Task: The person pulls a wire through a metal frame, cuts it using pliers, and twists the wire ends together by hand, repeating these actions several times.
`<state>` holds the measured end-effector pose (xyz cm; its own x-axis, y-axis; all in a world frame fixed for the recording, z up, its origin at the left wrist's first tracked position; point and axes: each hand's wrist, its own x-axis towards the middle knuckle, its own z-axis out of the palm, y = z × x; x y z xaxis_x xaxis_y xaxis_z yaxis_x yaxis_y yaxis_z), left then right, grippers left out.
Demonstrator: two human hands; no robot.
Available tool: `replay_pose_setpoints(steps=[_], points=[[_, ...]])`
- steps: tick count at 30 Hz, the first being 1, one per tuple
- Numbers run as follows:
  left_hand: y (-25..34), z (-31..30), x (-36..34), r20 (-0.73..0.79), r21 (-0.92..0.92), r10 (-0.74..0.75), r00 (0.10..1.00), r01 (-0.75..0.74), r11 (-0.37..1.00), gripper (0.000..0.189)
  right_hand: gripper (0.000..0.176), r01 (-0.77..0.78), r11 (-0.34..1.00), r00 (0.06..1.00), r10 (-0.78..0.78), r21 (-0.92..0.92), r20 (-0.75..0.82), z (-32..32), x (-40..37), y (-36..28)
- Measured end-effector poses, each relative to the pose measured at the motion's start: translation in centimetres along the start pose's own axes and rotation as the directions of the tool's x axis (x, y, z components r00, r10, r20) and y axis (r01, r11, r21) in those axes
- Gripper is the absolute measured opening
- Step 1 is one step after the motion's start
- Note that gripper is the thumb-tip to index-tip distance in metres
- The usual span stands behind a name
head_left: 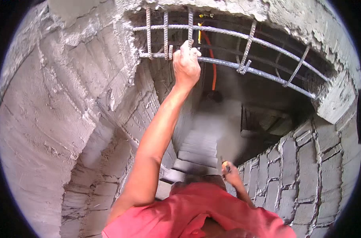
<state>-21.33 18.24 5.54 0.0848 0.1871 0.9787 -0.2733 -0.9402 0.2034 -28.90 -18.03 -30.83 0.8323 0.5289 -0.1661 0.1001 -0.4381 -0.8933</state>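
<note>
My left hand (pixel 185 65) reaches up and is closed around a ridged steel rebar (pixel 224 62) of the exposed cage overhead. Grey dust or mortar coats its fingers. Lower down, near my waist on the right, my right hand (pixel 232 175) is closed around the yellow-and-black handle of what looks like a trowel (pixel 225 163). A short metal shank shows at the handle; the blade blends into the grey behind it and its outline is hard to make out. Vertical rebar ties (pixel 166 33) cross the long bars beside my left hand.
Rough plastered wall (pixel 49 131) rises on the left, and a block wall with mortar joints (pixel 303 170) on the right. Narrow steps (pixel 196 154) run below me. Broken concrete edges (pixel 337 99) frame the rebar. An orange hose or strip (pixel 214 75) hangs behind it.
</note>
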Motion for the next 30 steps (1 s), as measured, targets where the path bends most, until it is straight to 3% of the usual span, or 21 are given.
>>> replay_pose_setpoints(steps=[2, 4, 7, 8, 9, 11, 14, 17, 19, 20, 27, 29, 30], points=[[-0.7, -0.3, -0.3, 0.004, -0.014, 0.045, 0.999, -0.045, 0.999, 0.031, 0.031, 0.002, 0.999, 0.999, 0.001, -0.053, 0.043, 1.9, -0.1, 0.5], [-0.5, -1.1, -0.5, 0.059, -0.086, 0.067, 0.996, -0.062, 0.994, 0.037, 0.033, -0.102, 0.992, 0.994, 0.099, 0.075, 0.036, 3.7, 0.3, 0.5], [-0.4, -1.3, -0.7, 0.095, -0.04, 0.029, 0.995, -0.025, 0.999, 0.039, 0.023, -0.004, 1.0, 1.0, 0.004, 0.017, 0.009, 5.5, 3.5, 3.9], [-0.3, -1.2, -0.9, 0.072, -0.034, 0.031, 0.997, -0.029, 0.999, 0.039, 0.025, -0.119, 0.986, 0.993, 0.118, 0.117, 0.023, 4.8, 3.0, -0.6], [-0.3, -0.9, -1.0, 0.067, -0.03, 0.028, 0.997, -0.026, 0.999, 0.041, 0.025, -0.103, 0.988, 0.995, 0.101, 0.111, 0.027, 4.9, 4.3, -0.4], [-0.1, -0.1, -1.7, -0.02, 0.027, 0.062, 0.998, -0.061, 0.998, 0.044, 0.029, 0.001, 1.0, 0.991, -0.001, -0.005, -0.137, 5.3, 6.7, 0.4], [0.2, 1.0, -2.1, -0.119, 0.047, 0.093, 0.989, -0.088, 0.995, 0.047, 0.033, 0.038, 0.999, 0.986, -0.035, 0.017, -0.164, 3.8, 8.4, -2.4], [-0.4, 2.5, -2.0, -0.227, 0.119, 0.136, 0.964, -0.111, 0.987, 0.045, 0.028, 0.027, 1.0, 0.983, -0.028, -0.009, -0.18, 3.3, 11.7, 0.0], [-0.6, 2.9, -2.1, -0.293, 0.154, 0.18, 0.939, -0.139, 0.978, 0.044, 0.022, 0.021, 0.971, 0.995, 0.002, 0.236, -0.098, 3.4, 13.3, 1.7], [-0.9, 2.8, -2.3, -0.262, 0.108, 0.148, 0.954, -0.124, 0.986, 0.042, 0.016, -0.035, 0.974, 0.996, 0.052, 0.225, -0.07, 3.2, 13.6, 1.4], [-0.3, 2.8, -4.2, -0.256, 0.078, 0.183, 0.949, -0.169, 0.983, 0.054, 0.024, 0.009, 0.926, 1.0, 0.001, 0.378, -0.025, 5.8, 18.6, 10.4], [-0.7, 2.2, -4.2, -0.197, 0.075, 0.189, 0.962, -0.178, 0.981, 0.055, 0.021, 0.06, 0.942, 0.998, -0.049, 0.329, -0.04, 5.7, 18.9, 8.0], [-0.8, 2.1, -4.3, -0.179, 0.071, 0.2, 0.963, -0.19, 0.979, 0.056, 0.018, 0.103, 0.979, 0.994, -0.106, 0.176, 0.006, 4.6, 19.4, 6.8]])
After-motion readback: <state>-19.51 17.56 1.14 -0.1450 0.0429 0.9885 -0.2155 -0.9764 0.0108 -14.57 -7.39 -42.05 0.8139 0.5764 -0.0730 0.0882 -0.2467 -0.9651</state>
